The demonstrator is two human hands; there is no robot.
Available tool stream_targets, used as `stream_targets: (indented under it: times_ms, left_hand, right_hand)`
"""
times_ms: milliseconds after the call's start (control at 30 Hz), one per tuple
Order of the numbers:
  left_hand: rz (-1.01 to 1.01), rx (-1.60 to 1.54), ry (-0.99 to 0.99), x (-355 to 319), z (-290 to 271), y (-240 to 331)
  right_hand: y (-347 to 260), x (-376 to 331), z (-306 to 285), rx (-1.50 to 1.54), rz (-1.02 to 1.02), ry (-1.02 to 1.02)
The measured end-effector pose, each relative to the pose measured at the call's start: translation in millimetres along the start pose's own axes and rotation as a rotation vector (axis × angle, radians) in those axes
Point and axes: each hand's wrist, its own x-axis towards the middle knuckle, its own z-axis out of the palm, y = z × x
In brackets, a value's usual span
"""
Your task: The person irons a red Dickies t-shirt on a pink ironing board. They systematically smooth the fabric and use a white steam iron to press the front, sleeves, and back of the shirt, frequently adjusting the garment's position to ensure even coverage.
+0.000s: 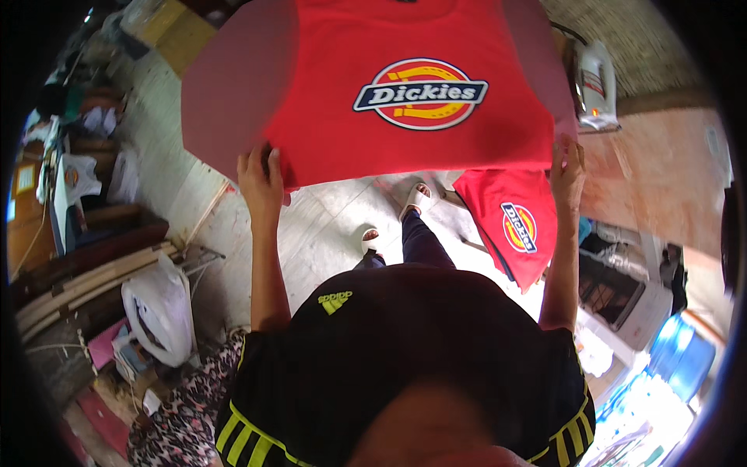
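A red shirt (327, 117) with a round printed emblem in yellow, white and dark blue lies spread flat across a maroon padded board (229, 101), its neckline at the far side. My left hand (263, 180) grips the left corner of its near hem, fingers curled over the cloth. At the opposite corner, my right hand (569, 173) pinches the hem close to the board's right edge. Between both hands the hem runs nearly straight. Below it on the right hangs a second red garment (486, 204) with the same emblem; what it rests on is mostly hidden.
A white iron (596, 82) with a small orange light stands just right of the board. Farther right is a wooden tabletop (654, 171), with a white appliance (622, 300) and a blue water jug (682, 354) below. Wooden planks (93, 288) and a white plastic-wrapped ring (159, 311) fill the left side.
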Motion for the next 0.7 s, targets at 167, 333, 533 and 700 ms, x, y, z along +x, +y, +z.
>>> stream_targets:
  times_ms: [167,333,533,700]
  left_hand:
    - [-0.302,-0.036,-0.137,36.3,11.7,3.0]
    - [-0.483,-0.197,-0.205,38.4,14.0,-9.2]
    - [-0.528,-0.227,-0.253,46.8,18.6,-21.3]
    - [-0.466,-0.142,-0.396,95.8,19.5,-7.2]
  right_hand:
    - [31.6,47.2,35.2,0.065,-0.075,-0.01]
    - [50.1,54.9,36.4,0.224,0.206,-0.213]
    - [69.7,60.8,30.2,0.417,0.392,-0.318]
    - [49.8,127.1,19.6,0.285,0.132,-0.54]
